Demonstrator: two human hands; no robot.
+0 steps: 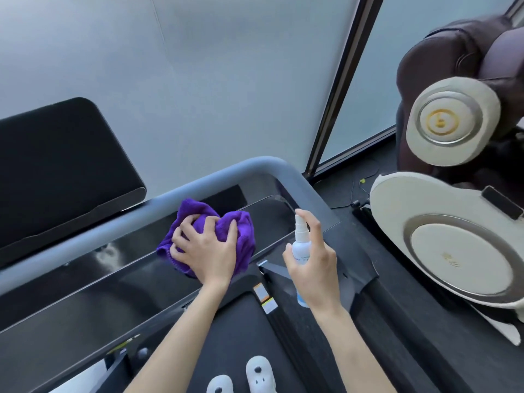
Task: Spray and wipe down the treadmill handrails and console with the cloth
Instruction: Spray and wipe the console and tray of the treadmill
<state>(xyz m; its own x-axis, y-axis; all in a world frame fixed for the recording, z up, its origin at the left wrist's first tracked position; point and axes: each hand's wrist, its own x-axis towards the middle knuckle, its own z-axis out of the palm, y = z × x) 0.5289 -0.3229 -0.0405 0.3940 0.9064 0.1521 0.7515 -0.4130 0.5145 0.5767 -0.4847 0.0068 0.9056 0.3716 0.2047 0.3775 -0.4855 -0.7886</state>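
Left hand (204, 251) bunching the purple cloth (211, 236) on the glossy black console (119, 279), just below the grey handrail (175, 188), right hand (314, 268) wrapped round the spray bottle (301, 245) near the console's right edge, bare console stretching left

Very little here can actually be read. The small white plastic spray bottle (301, 252) that I grip in my right hand (314, 268) carries a few lines of blue print on its side, too small and blurred to make out. On the cream round disc of the brown massage chair (450, 120), far right, a gold circular emblem holds what looks like a lowercase "b". The larger cream and silver disc (453, 251) nearer to me bears a faint gold mark that I cannot decipher. Two small orange, white and yellow warning stickers (265, 296) sit on the black treadmill frame near my right wrist, their wording illegible.
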